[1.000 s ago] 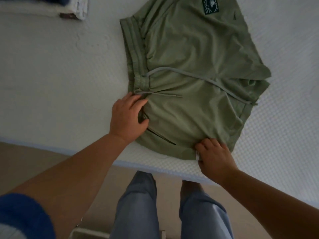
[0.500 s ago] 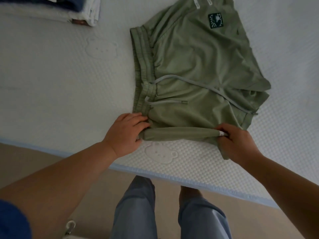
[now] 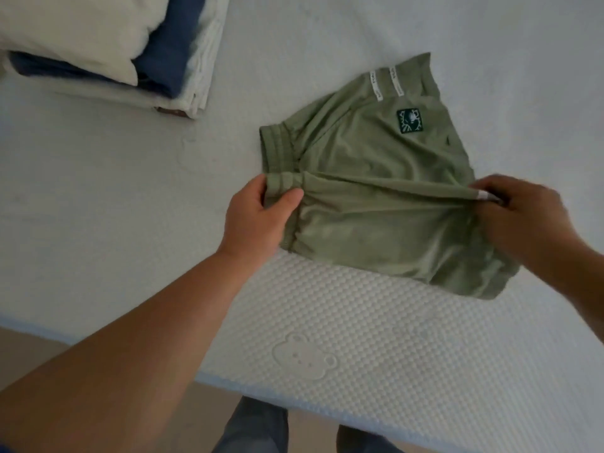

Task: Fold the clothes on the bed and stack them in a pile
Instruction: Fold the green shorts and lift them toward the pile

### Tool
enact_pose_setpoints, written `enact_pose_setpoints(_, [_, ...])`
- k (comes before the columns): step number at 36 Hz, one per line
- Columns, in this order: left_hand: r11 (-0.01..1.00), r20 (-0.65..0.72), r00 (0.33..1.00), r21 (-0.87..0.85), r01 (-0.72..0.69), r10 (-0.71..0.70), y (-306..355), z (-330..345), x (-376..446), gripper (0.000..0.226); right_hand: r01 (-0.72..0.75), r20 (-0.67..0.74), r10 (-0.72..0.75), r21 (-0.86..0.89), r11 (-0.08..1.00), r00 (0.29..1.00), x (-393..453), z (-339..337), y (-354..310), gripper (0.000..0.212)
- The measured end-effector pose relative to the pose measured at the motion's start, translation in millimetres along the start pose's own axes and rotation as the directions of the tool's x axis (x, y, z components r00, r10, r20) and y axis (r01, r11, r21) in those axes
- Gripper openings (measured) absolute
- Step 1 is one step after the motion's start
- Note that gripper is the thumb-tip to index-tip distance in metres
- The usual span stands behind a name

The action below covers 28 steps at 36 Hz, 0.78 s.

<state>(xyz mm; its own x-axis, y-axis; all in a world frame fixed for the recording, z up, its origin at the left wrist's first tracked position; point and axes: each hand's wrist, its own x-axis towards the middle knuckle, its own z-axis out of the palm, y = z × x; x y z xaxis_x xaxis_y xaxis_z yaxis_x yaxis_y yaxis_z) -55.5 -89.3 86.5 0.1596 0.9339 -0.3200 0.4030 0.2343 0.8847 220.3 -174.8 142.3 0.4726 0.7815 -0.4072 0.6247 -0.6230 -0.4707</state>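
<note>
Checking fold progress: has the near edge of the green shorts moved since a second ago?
Yes. Both hands lifted it away from the mattress edge, toward the dark patch.

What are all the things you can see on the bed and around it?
green shorts: one, olive green, middle of the bed, near half lifted and being folded over the far half
dark patch: one, dark green with a pale design, on the shorts' far half
white tabs: two, white, at the shorts' far edge
pile of folded clothes: one, cream, blue and white layers, far left on the bed
bed: one, white textured cover with pressed bear shapes, blue near edge
floor: tan, below the bed
left hand: grips the waistband end
right hand: pinches the hem end
legs: two, blue-grey trousers, bottom edge
</note>
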Motion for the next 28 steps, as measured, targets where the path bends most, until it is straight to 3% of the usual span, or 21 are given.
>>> enact_pose_setpoints(2, [0.999,-0.063,0.997,-0.021,0.034,-0.036,3.2,7.5,21.9,0.005,0.053,-0.012,-0.054,-0.08,0.995,0.998,35.8,-7.1,-17.0,0.02])
enact_pose_setpoints(6, [0.986,-0.118,0.98,-0.057,0.155,-0.161,4.3,21.4,67.0,0.026,0.157,-0.031,-0.172,-0.276,0.948,0.985,111.2,-9.8,-50.8,0.016])
enact_pose_setpoints(10, [0.969,-0.165,0.956,-0.01,0.245,-0.243,1.4,31.7,108.4,0.037,0.167,-0.02,-0.19,-0.392,0.905,0.981,178.0,10.1,-64.5,0.023])
enact_pose_setpoints(15, [0.922,-0.141,0.911,-0.074,0.381,-0.388,-8.5,33.6,124.7,0.03,0.134,0.054,-0.125,-0.235,0.963,0.991,214.7,42.8,-50.4,0.067])
enact_pose_setpoints(17, [0.909,-0.136,0.899,-0.099,0.405,-0.416,-10.6,31.7,122.8,0.026,0.144,0.066,-0.135,-0.161,0.976,0.989,216.4,49.5,-44.7,0.073])
enact_pose_setpoints(21, [0.923,-0.202,0.903,-0.152,0.355,-0.38,-14.3,31.2,116.5,0.013,0.178,0.046,-0.174,-0.132,0.975,0.984,215.7,47.0,-38.6,0.057])
enact_pose_setpoints(25, [0.95,-0.278,0.912,-0.165,0.265,-0.303,-17.2,35.6,107.3,0.005,0.229,-0.089,-0.248,-0.18,0.957,0.965,225.4,34.4,-48.1,0.032])
enact_pose_setpoints(28, [0.946,-0.334,0.888,-0.183,0.266,-0.314,-21.0,39.4,103.2,0.007,0.213,-0.11,-0.225,-0.109,0.971,0.968,238.1,29.9,-59.2,0.035])
